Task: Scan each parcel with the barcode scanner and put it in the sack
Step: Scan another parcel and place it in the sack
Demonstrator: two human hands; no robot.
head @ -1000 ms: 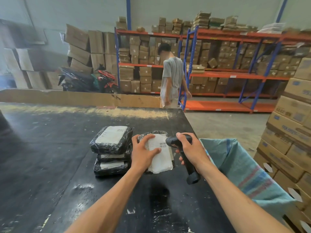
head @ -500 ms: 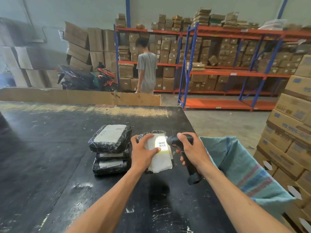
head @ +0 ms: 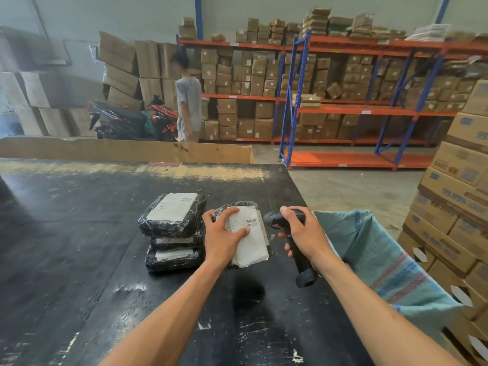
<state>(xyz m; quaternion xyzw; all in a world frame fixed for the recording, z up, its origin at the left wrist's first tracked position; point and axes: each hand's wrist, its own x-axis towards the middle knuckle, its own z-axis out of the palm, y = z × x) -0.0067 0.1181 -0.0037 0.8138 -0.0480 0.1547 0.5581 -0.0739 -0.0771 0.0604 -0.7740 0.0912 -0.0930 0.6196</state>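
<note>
our left hand (head: 224,237) grips the parcel (head: 249,233) on the table (head: 79,233) — right hand (head: 303,233) clasps the barcode scanner (head: 290,239), beside the sack (head: 383,260).

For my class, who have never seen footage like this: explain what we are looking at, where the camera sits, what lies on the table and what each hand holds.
The camera is worn on a person's head, looking forward and down, so the two bare arms are their own. The left hand grips a black plastic-wrapped parcel with a white label on the scuffed black table. The right hand holds a black handheld barcode scanner, pointed at that label. A stack of three similar black wrapped parcels sits left of it. A blue-green woven sack hangs open at the table's right edge.
</note>
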